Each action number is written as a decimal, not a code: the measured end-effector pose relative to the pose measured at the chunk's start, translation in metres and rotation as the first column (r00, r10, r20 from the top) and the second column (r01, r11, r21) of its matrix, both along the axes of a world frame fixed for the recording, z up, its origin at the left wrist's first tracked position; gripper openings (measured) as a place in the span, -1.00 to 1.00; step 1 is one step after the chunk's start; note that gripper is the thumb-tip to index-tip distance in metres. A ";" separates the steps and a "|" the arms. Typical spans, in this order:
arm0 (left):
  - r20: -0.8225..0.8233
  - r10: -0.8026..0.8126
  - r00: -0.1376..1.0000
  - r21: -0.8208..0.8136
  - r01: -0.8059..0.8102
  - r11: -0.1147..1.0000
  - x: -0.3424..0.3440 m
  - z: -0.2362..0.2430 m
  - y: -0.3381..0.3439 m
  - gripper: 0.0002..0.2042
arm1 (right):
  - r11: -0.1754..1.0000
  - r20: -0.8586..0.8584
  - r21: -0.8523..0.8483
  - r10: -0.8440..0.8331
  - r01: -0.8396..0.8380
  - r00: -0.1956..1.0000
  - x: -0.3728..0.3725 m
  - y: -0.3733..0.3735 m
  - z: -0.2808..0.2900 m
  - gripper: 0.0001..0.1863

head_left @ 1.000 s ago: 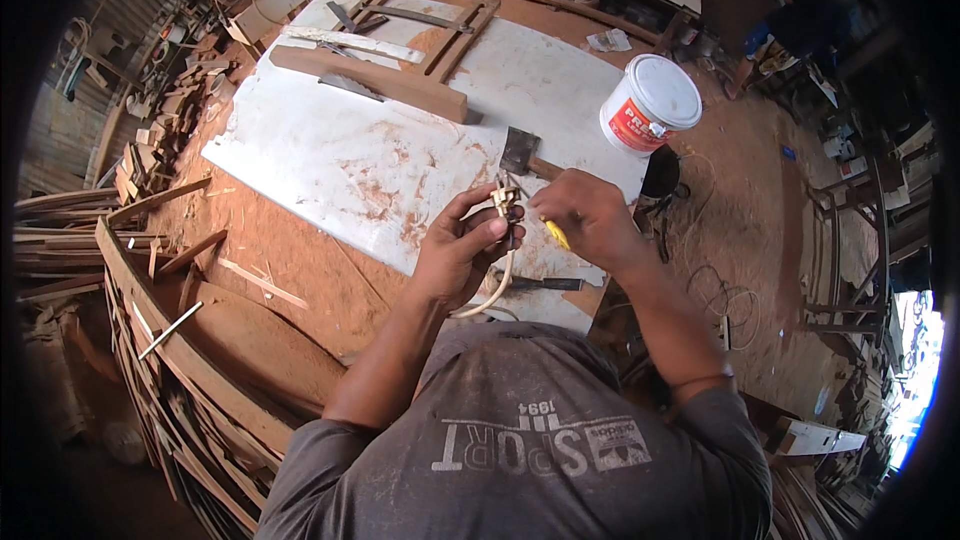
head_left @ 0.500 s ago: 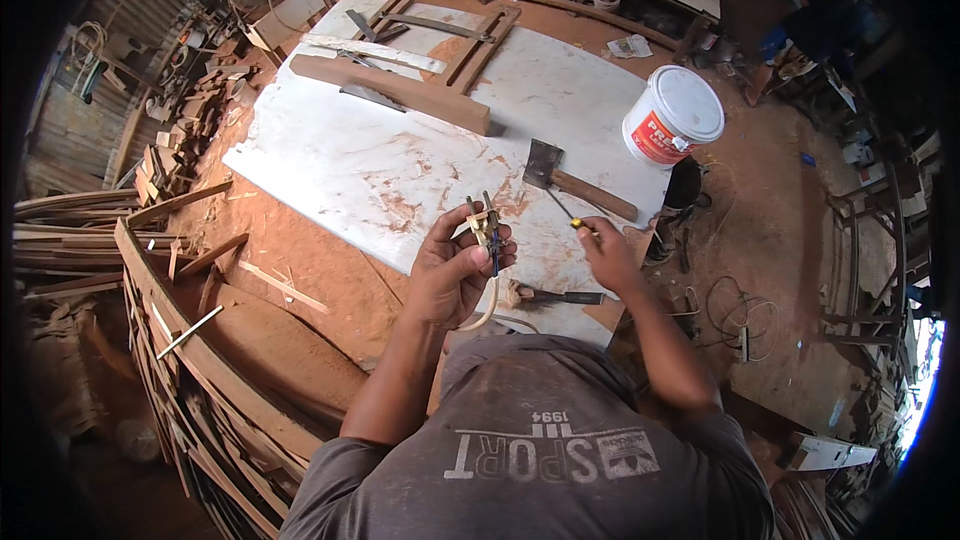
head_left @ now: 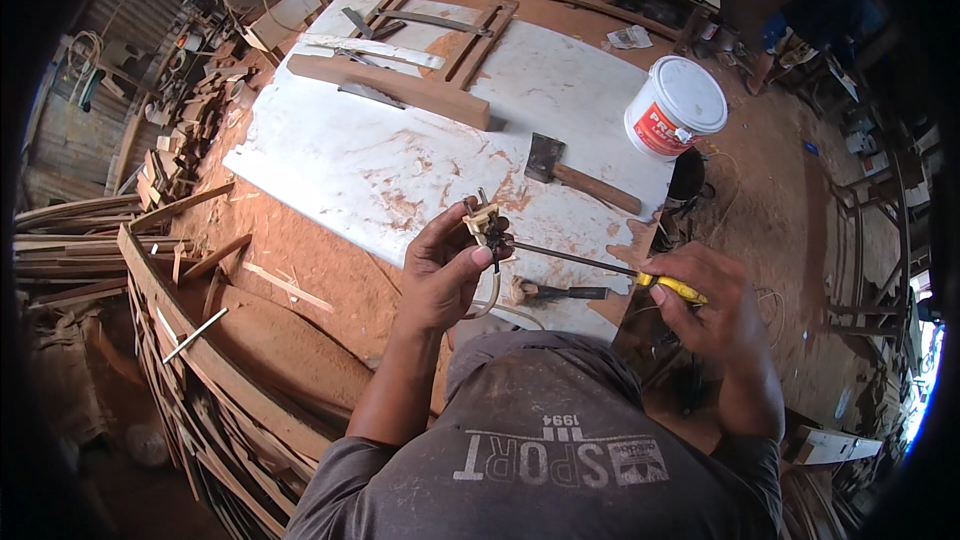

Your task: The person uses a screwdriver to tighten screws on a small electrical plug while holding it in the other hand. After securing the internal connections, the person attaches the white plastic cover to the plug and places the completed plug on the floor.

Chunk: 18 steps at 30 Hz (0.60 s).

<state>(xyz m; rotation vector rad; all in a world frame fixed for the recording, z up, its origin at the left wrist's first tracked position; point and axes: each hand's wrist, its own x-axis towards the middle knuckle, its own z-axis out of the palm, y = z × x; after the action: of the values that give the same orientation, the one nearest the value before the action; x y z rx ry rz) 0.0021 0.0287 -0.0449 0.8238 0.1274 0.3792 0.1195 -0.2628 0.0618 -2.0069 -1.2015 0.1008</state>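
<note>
Between the fingers and thumb of my left hand (head_left: 445,272) is an opened electrical plug (head_left: 482,224), cream-coloured, with metal pins pointing away from me. Its pale cord (head_left: 492,298) hangs down past my wrist. My right hand (head_left: 700,300) grips the yellow handle of a screwdriver (head_left: 575,258). The long dark shaft runs leftward, and its tip meets the plug's side by my left fingertips; the exact contact is too small to make out. Beyond the shaft lies a hatchet (head_left: 582,180) with a wooden handle. A dark-handled brush-like tool (head_left: 560,291) rests nearer to me.
The white worktop (head_left: 350,165) carries a thick wooden beam (head_left: 390,90), a handsaw (head_left: 370,97) and a wooden frame (head_left: 475,45). On its right stands a white bucket (head_left: 680,105). Long wood strips (head_left: 215,390) are stacked at my left. A person (head_left: 820,25) is at the far right.
My right hand has moved right and nearer to me, turning the screwdriver so its shaft lies nearly level with its tip at the plug. My left hand stays almost in place.
</note>
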 end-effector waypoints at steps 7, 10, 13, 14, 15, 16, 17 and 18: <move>-0.041 0.015 0.999 -0.069 -0.018 0.997 -0.007 0.003 -0.001 -0.40 | 0.990 -0.097 0.093 -0.094 0.103 0.991 -0.011 0.012 0.000 -0.76; -0.043 -0.018 0.999 -0.165 0.011 0.986 0.000 0.006 -0.011 -0.41 | 0.985 -0.496 0.121 -0.047 0.123 0.867 -0.022 0.026 -0.046 -0.73; 0.090 -0.043 0.995 -0.244 0.063 0.968 0.007 -0.002 -0.026 -0.45 | 0.958 -0.805 0.132 -0.047 0.255 0.592 -0.051 0.071 -0.053 -0.74; 0.093 -0.025 0.995 -0.249 0.048 0.967 0.008 0.001 -0.030 -0.45 | 0.942 -0.810 0.184 -0.017 0.281 0.586 -0.058 0.084 -0.053 -0.73; 0.096 -0.010 0.995 -0.253 0.034 0.967 0.010 0.006 -0.034 -0.44 | 0.922 -0.814 0.235 0.014 0.307 0.581 -0.062 0.096 -0.056 -0.73; 0.098 0.009 0.995 -0.255 0.017 0.967 0.009 0.009 -0.036 -0.44 | 0.899 -0.816 0.286 0.048 0.331 0.576 -0.066 0.104 -0.057 -0.73; 0.121 0.012 0.993 -0.275 0.022 0.961 0.010 0.010 -0.037 -0.43 | 0.889 -0.840 0.284 0.050 0.358 0.540 -0.067 0.108 -0.054 -0.72; 0.129 0.011 0.992 -0.275 0.025 0.961 0.009 0.012 -0.037 -0.43 | 0.879 -0.863 0.280 0.055 0.385 0.501 -0.068 0.111 -0.049 -0.71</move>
<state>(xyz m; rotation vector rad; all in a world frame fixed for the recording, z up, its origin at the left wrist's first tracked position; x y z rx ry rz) 0.0114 -0.0084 -0.0325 0.5222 0.0546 0.3965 0.0512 -0.1520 0.0129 -1.3172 -0.2982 0.6033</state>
